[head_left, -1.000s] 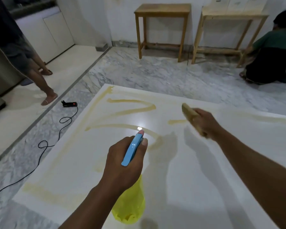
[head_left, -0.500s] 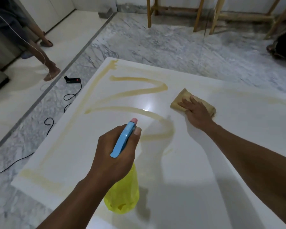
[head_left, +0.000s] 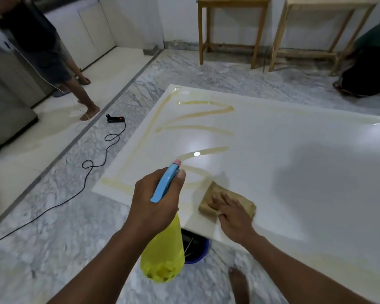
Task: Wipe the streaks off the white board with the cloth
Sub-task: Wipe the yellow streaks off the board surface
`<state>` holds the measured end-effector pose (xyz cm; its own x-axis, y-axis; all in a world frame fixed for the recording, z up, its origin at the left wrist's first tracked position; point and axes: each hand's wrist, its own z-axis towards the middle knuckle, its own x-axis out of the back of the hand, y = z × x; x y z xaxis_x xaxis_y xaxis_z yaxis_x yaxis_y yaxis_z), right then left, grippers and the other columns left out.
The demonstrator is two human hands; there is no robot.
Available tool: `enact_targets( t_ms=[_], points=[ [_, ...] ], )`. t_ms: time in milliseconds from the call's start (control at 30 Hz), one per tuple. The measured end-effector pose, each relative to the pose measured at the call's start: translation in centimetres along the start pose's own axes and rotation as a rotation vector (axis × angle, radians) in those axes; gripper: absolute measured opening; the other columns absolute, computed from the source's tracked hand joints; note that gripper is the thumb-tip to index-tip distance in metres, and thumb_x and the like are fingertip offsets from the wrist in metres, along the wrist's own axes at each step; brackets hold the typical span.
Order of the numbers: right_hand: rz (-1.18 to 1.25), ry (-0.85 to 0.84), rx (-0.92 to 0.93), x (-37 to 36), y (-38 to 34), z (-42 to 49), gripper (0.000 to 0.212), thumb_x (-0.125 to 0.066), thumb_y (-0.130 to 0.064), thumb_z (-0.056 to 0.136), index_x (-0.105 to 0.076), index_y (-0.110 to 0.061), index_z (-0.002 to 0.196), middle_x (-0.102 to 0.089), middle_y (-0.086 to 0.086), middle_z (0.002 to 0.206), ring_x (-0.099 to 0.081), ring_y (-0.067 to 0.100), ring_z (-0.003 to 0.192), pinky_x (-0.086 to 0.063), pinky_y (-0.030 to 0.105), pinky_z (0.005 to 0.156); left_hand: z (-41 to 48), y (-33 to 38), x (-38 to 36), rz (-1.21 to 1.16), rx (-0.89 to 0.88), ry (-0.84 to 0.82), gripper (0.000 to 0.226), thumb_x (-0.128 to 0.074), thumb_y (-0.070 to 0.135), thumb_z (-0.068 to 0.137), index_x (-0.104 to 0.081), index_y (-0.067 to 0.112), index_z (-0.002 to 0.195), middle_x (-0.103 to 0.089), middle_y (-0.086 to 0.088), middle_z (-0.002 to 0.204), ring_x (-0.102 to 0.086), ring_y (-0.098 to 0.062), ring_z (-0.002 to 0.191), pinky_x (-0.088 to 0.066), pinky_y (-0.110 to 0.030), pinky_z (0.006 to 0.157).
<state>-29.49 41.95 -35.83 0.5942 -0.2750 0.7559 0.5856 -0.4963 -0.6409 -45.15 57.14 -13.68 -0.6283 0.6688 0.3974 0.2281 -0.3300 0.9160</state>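
The white board lies flat above the marble floor, with yellowish streaks curving over its left part. A folded tan cloth sits near the board's front edge. My right hand presses flat on the cloth with fingers spread. My left hand grips a yellow spray bottle by its blue trigger head, held above the board's front edge, nozzle pointing at the streaks.
A blue bucket stands under the board's front edge, and my bare foot is beside it. A black cable and adapter lie on the floor to the left. One person stands at far left, another crouches at far right. Two wooden tables stand by the wall.
My right hand has dragged the cloth from the board's middle down toward the front edge, clearing part of the streaks. The bottle stays in my left hand.
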Motion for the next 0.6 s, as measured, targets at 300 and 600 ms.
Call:
enact_targets(
  t_ms=[300, 600],
  points=[
    [1.578, 0.138, -0.575, 10.2, -2.3, 0.1, 0.041, -0.056, -0.018, 0.088, -0.063, 0.003, 0.123, -0.069, 0.023, 0.112, -0.068, 0.037, 0.096, -0.052, 0.044, 0.085, -0.6, -0.3, 3.2, 0.005, -0.033, -0.013, 0.026, -0.064, 0.05, 0.097, -0.067, 0.073, 0.086, -0.071, -0.017, 0.085, -0.066, -0.034, 0.077, -0.059, -0.061, 0.064],
    [1.098, 0.151, -0.395, 19.7, 4.4, 17.7, 0.051, -0.06, -0.005, 0.079, -0.056, -0.002, 0.129, -0.057, 0.035, 0.129, -0.064, 0.039, 0.097, -0.058, 0.045, 0.072, 13.0, -1.1, -1.3, -0.035, -0.008, -0.001, 0.054, -0.059, 0.062, 0.091, -0.073, 0.01, 0.091, -0.061, 0.006, 0.089, -0.065, -0.041, 0.071, -0.056, -0.058, 0.06]
  ],
)
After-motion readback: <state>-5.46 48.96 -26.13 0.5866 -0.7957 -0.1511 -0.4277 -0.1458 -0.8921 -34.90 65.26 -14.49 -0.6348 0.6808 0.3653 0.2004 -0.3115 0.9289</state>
